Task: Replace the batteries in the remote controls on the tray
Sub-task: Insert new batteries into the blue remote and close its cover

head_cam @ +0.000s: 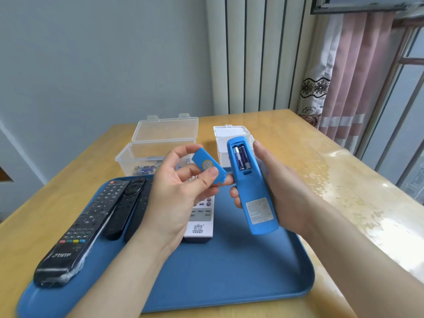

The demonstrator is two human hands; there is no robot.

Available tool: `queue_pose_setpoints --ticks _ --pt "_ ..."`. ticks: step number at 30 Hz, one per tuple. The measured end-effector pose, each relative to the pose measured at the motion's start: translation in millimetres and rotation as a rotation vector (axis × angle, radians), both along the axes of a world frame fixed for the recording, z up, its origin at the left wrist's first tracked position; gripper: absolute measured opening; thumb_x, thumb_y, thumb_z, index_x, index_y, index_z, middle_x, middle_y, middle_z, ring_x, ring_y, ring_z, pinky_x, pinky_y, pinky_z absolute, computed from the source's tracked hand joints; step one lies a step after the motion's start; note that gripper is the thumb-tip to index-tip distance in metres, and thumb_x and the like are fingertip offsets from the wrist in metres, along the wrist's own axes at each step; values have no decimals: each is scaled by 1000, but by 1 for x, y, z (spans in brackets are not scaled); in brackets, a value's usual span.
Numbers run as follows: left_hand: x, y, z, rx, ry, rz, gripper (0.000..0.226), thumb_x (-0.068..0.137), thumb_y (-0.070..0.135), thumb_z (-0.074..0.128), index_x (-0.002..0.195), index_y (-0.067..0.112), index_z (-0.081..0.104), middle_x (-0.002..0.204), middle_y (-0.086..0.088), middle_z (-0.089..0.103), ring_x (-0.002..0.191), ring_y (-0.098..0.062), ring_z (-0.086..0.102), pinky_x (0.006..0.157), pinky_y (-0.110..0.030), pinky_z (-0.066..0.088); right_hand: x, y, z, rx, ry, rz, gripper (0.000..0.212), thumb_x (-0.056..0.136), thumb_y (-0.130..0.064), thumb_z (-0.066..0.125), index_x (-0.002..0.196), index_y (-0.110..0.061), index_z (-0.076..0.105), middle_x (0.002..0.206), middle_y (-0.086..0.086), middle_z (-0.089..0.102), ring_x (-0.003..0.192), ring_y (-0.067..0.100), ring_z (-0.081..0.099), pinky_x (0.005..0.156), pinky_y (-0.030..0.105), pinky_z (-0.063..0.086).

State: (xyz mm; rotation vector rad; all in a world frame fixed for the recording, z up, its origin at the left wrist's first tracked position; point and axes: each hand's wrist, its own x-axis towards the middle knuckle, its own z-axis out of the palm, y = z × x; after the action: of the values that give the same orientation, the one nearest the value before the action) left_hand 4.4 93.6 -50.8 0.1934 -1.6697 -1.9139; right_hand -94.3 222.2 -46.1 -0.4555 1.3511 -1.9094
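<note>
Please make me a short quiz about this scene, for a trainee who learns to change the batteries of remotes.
1. True or false: the battery cover is still on the blue remote.
2. How many batteries lie in the open compartment of the remote that the right hand holds?
3. Which of the hands pinches the cover? A the left hand, B the right hand, C neither.
Key: 1 false; 2 two; 3 A.

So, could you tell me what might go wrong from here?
The blue remote is held above the tray with its compartment open, so its two batteries could drop out if tipped. The cover, pinched in the left hand, might slip. Loose batteries in the clear box look similar, so old and new could get mixed.
</note>
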Motion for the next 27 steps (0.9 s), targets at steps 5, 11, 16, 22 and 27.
queue_pose_setpoints --ticks 5,11,16,22,27 --pt "0 4 3 -34 88 93 33 67 18 75 96 32 65 74 -13 71 69 -28 63 81 -57 51 7 -6 -4 25 115 41 61 95 -60 39 116 -9 65 84 15 69 64 28 60 62 36 52" --pt "-2 7 -1 -177 57 133 34 76 8 74 102 26 64 62 -7 67 57 -21 62 71 -51 53 19 -6 2 65 250 64 57 96 -60 35 105 -16 70 74 9 68 59 22 62 57 29 53" --pt "-3 6 -4 -355 54 223 40 77 7 77 103 34 66 74 -4 69 64 -20 60 69 -50 55 24 -7 4 72 280 70 53 97 -58 35 108 -17 66 68 5 67 56 19 61 54 25 52" --pt "-5 1 -9 -670 26 388 52 72 31 73 122 39 61 108 18 50 97 -13 56 81 -41 55 27 -7 4 39 247 63 44 99 -51 39 101 -13 62 66 8 65 55 22 60 52 26 51" --pt "-3 -3 -9 -1094 86 375 61 76 42 66 127 11 62 125 2 54 107 -16 52 95 -16 42 25 -9 3 11 232 30 51 101 -49 39 109 -6 65 83 13 68 60 27 58 56 31 53"
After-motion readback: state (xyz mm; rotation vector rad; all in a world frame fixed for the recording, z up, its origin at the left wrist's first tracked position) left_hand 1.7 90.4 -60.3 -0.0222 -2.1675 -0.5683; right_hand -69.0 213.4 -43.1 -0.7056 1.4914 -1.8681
